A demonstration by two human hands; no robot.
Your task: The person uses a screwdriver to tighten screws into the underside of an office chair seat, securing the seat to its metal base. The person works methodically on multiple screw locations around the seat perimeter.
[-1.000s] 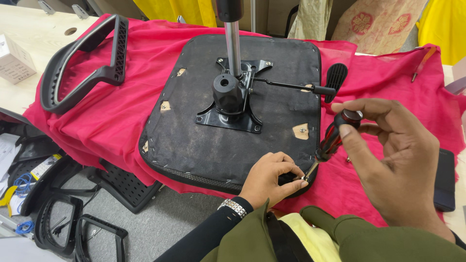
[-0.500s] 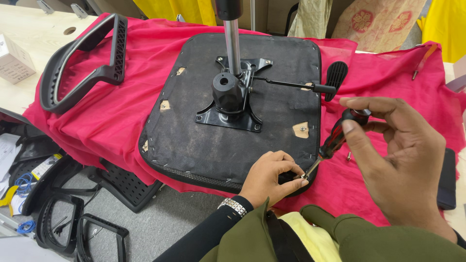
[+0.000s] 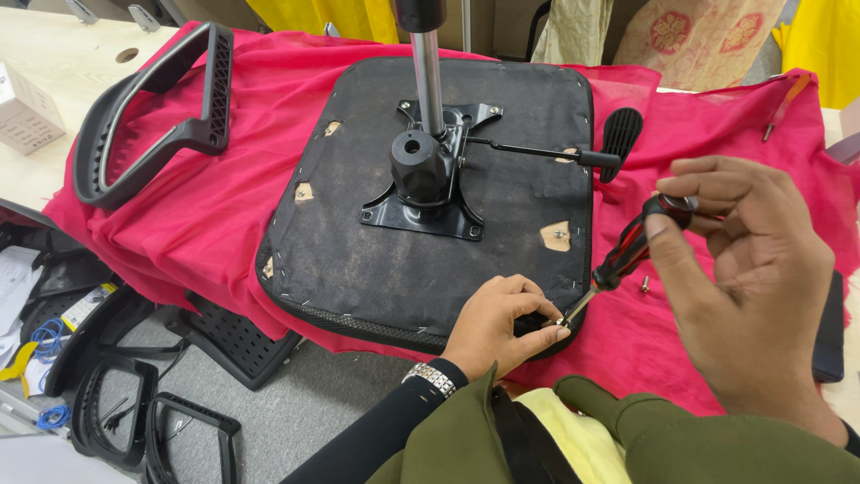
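Red cloth (image 3: 179, 224) covers the desk under my view, and an upturned office chair seat (image 3: 430, 260) lies black-side up on it, reaching to the near edge. Nearest me, my left hand (image 3: 502, 323) sits at the seat's near right corner, its fingers (image 3: 537, 333) pinched narrow around something small at the screwdriver's tip; I cannot tell what. My right hand (image 3: 752, 287) holds the red-and-black screwdriver (image 3: 627, 255) by its handle top, fingers wrapped loosely, shaft angled down-left toward that corner. A loose screw (image 3: 644, 285) lies on the cloth just beside the shaft.

I judge the step to be seating or driving a fastener at this corner; the next move would call for keeping the tip centred while the right hand turns.

Farther in, the metal tilt mechanism (image 3: 421, 179) with its gas cylinder (image 3: 428, 81) stands at the seat's middle, a lever paddle (image 3: 620, 134) off its right side. An armrest (image 3: 152, 116) lies near the far left corner.

Compared with a second ago, the screwdriver has swung down from my raised right hand to meet the left fingers.
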